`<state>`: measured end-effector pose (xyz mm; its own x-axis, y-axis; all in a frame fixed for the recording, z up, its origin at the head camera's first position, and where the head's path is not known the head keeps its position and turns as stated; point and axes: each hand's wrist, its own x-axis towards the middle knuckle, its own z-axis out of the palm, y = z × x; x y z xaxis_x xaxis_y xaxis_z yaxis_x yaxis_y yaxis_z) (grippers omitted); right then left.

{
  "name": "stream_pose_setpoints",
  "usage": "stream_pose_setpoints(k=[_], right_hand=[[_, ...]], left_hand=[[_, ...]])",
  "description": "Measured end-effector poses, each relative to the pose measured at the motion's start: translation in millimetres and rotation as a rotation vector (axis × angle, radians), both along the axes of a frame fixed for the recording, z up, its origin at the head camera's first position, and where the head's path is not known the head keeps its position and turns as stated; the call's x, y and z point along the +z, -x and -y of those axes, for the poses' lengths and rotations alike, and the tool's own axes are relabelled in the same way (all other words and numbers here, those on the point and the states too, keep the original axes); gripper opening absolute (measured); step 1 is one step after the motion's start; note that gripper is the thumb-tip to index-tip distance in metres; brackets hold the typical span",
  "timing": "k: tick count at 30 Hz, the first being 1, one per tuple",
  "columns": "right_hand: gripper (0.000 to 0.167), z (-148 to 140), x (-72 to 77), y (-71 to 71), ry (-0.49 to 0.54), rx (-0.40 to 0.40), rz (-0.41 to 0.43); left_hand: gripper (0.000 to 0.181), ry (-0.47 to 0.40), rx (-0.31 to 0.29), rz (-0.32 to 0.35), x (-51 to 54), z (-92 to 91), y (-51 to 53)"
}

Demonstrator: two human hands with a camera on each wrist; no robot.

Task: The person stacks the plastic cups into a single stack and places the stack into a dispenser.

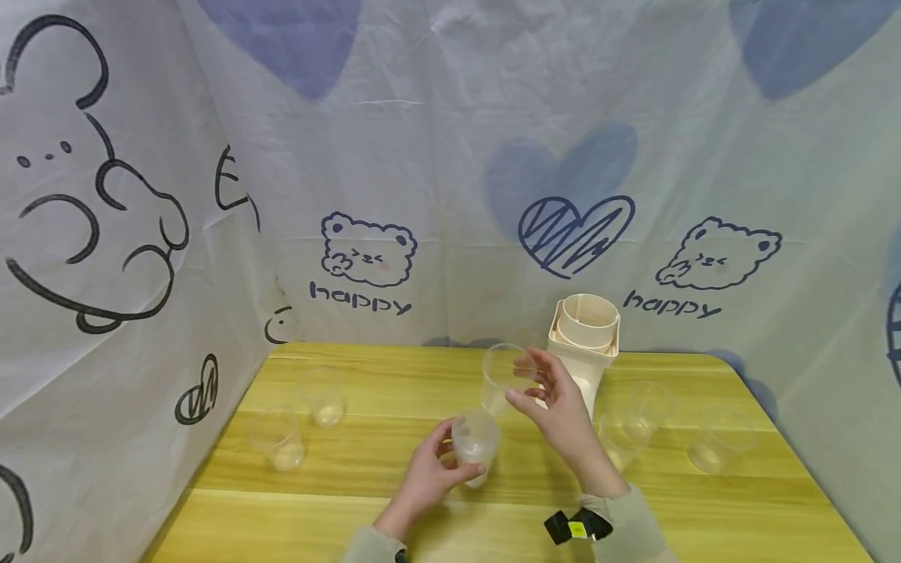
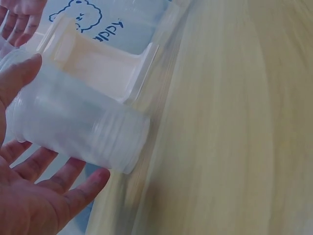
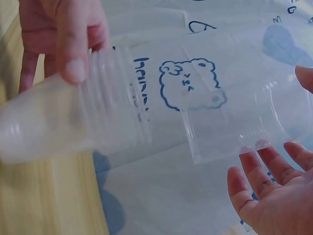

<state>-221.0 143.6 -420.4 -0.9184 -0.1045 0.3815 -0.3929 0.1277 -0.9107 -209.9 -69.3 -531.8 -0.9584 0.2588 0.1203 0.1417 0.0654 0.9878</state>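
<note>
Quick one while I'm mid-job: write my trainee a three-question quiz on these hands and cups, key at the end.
1. Multiple choice: what does the left hand hold?
A) a beige holder
B) nested cups
C) nothing

2. True or false: the single cup in the right hand already sits inside the nested cups.

3. Count: in the head view, how many loose cups are on the table to the left of both hands?

Key:
1. B; several rims show one behind another.
2. False; the right wrist view shows a gap between them.
3. Two.
</note>
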Motion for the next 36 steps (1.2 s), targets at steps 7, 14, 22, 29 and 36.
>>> stream_pose_setpoints(k=[7,14,22,29,36], right_hand=[[0.057,3,1.8,-6.2,0.014,0.08,-0.026],[0.058,7,-4.3,-7.5,0.006,0.13,-0.033],[0.056,10,-9.1,-8.0,-0.027,0.155,-0.026],[0.057,10,-12.9,-8.7,-0.027,0.168,-0.011],[0.057,8,-23.2,-5.4,-0.025,0.177,0.02]], left_hand=[[0.073,-0.062,0.018,0.022,0.5,-3.9,-1.9],[0.073,-0.075,0.015,0.04,-2.1,-3.1,-1.4],[0.071,-0.08,-0.013,0.037,-3.7,-2.1,-1.6],[0.073,-0.054,-0.012,0.035,-6.3,-1.6,0.8],[0.073,-0.047,-0.012,0.045,-6.8,-1.3,1.2]])
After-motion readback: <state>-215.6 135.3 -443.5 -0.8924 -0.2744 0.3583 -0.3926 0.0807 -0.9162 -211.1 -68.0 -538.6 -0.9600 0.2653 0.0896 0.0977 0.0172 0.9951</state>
